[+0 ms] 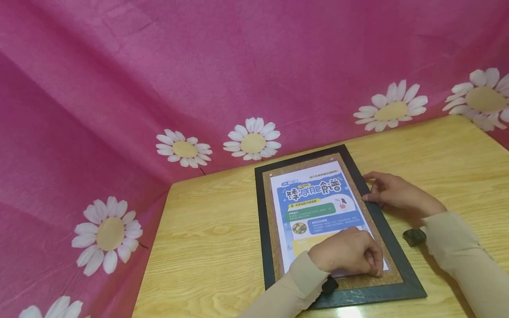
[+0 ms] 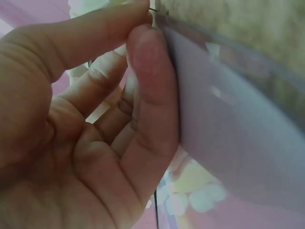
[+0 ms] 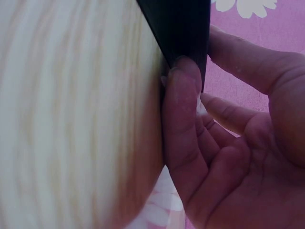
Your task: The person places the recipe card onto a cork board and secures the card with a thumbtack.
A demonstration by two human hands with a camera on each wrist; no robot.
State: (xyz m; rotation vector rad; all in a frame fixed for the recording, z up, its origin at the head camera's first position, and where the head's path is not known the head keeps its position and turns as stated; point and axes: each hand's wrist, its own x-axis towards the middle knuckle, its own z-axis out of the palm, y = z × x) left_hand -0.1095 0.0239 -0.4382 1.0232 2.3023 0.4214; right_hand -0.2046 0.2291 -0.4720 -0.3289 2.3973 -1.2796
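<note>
A cork board (image 1: 387, 277) in a black frame (image 1: 262, 229) lies on the table. On it lies a printed poster (image 1: 310, 190) with a clear sleeve edge (image 2: 252, 62) past its paper. Over the poster's lower right corner, my left hand (image 1: 351, 251) pinches a pin (image 2: 153, 9); its thin metal needle shows at the fingertips, pointing to the cork, its head covered by the fingers. My right hand (image 1: 397, 194) holds the frame's right side, thumb and fingers on either side of the black edge (image 3: 183, 28).
Pins show at the poster's upper corners, the left pin (image 1: 271, 175) and the right pin (image 1: 332, 159). The wooden table (image 1: 199, 247) extends on both sides of the board. A pink cloth with daisies (image 1: 254, 66) hangs behind and to the left.
</note>
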